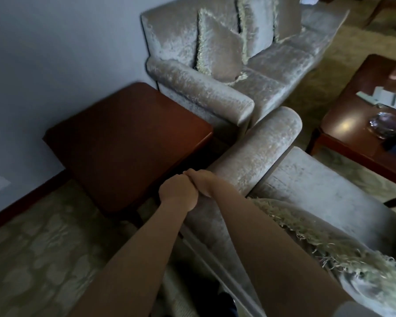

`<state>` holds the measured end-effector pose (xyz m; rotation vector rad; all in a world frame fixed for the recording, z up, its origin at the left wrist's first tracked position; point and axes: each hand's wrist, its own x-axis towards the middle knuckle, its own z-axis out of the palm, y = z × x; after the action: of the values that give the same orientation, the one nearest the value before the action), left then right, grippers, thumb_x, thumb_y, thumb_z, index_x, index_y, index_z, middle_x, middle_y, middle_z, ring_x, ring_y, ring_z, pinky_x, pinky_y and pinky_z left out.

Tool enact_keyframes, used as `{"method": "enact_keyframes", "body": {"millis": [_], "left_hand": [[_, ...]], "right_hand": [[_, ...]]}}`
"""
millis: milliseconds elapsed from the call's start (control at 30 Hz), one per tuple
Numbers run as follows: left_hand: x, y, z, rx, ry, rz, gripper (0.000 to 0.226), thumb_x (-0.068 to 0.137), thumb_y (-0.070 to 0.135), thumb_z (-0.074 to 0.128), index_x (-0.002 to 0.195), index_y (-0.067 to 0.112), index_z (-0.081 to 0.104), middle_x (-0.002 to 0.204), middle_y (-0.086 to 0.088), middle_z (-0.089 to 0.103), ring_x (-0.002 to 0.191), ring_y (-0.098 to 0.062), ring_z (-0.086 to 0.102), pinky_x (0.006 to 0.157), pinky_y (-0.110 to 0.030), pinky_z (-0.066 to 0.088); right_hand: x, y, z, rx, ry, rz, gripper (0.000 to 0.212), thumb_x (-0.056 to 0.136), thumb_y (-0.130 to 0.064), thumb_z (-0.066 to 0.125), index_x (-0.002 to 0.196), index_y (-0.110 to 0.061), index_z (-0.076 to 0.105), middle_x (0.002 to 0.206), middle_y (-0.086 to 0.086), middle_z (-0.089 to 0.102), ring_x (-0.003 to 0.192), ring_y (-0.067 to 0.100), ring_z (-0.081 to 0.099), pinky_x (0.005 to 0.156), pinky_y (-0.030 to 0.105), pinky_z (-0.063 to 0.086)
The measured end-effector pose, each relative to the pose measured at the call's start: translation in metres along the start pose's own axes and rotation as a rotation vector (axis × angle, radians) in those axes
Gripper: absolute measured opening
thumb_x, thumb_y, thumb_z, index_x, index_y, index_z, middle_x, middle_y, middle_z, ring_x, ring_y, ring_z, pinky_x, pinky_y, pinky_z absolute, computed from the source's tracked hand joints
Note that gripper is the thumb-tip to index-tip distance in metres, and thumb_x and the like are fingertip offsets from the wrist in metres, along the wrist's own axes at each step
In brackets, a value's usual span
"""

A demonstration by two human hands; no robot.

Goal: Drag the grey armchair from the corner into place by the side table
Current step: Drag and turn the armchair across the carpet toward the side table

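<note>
The grey velvet armchair [311, 186] fills the lower right, its rolled left arm pointing up and to the right. Both my hands are at the near end of that arm. My left hand [177, 194] is curled on its outer side. My right hand [202, 181] is curled over its top, right beside the left. The dark red wooden side table [124, 138] stands by the wall, just left of the armchair's arm, with a narrow gap between them. A fringed cushion [329, 245] lies along the armchair's back near me.
A matching grey sofa [272, 72] with two fringed cushions stands behind the side table, its arm close to the armchair's arm end. A dark coffee table [352, 138] with a glass ashtray [386, 124] is at the right. Patterned carpet [44, 248] stretches lower left.
</note>
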<state>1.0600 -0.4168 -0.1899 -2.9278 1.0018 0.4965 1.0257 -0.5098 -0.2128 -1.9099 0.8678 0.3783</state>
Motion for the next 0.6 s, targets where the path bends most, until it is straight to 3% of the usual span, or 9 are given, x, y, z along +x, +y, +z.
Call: {"method": "enact_keyframes", "body": {"millis": [133, 233, 333, 467, 600], "left_hand": [[-0.028, -0.015, 0.003, 0.013, -0.029, 0.011, 0.026, 0.094, 0.025, 0.041, 0.103, 0.012, 0.062, 0.087, -0.003, 0.061, 0.068, -0.018, 0.051, 0.052, -0.03, 0.037], [-0.047, -0.045, 0.002, 0.068, -0.056, 0.039, 0.026, 0.094, 0.026, 0.04, 0.102, 0.013, 0.062, 0.08, -0.001, 0.055, 0.067, -0.017, 0.05, 0.053, -0.03, 0.038], [-0.046, -0.071, -0.002, 0.129, -0.083, 0.09, 0.026, 0.095, 0.027, 0.038, 0.103, 0.014, 0.06, 0.089, -0.003, 0.06, 0.069, -0.018, 0.051, 0.057, -0.031, 0.04], [-0.035, -0.075, 0.0, 0.111, -0.093, 0.168, 0.027, 0.094, 0.025, 0.038, 0.102, 0.013, 0.061, 0.084, -0.002, 0.058, 0.069, -0.017, 0.055, 0.057, -0.03, 0.041], [-0.028, -0.078, 0.005, 0.088, -0.103, 0.161, 0.031, 0.092, 0.028, 0.038, 0.113, 0.013, 0.056, 0.103, -0.005, 0.06, 0.082, -0.02, 0.057, 0.063, -0.032, 0.043]], "right_hand": [[-0.023, 0.001, 0.02, -0.032, 0.003, -0.016, 0.045, 0.083, -0.064, 0.029, 0.089, -0.031, 0.059, 0.116, 0.005, 0.06, 0.093, 0.022, 0.051, 0.087, 0.04, 0.036], [-0.034, -0.009, 0.051, -0.071, -0.007, -0.006, 0.057, 0.087, -0.063, 0.028, 0.117, -0.027, 0.061, 0.133, 0.006, 0.054, 0.116, 0.027, 0.05, 0.1, 0.042, 0.034], [-0.033, -0.025, 0.076, -0.189, 0.008, -0.028, 0.059, 0.094, -0.057, 0.018, 0.137, -0.028, 0.045, 0.145, 0.003, 0.042, 0.133, 0.025, 0.037, 0.111, 0.046, 0.023], [-0.032, -0.027, 0.072, -0.103, 0.067, -0.007, 0.057, 0.096, -0.054, 0.02, 0.13, -0.022, 0.052, 0.139, 0.005, 0.049, 0.129, 0.024, 0.042, 0.109, 0.042, 0.027], [-0.041, -0.027, 0.075, -0.088, 0.207, -0.055, 0.051, 0.096, -0.05, 0.027, 0.122, -0.02, 0.058, 0.132, 0.007, 0.054, 0.122, 0.025, 0.046, 0.101, 0.038, 0.035]]}}
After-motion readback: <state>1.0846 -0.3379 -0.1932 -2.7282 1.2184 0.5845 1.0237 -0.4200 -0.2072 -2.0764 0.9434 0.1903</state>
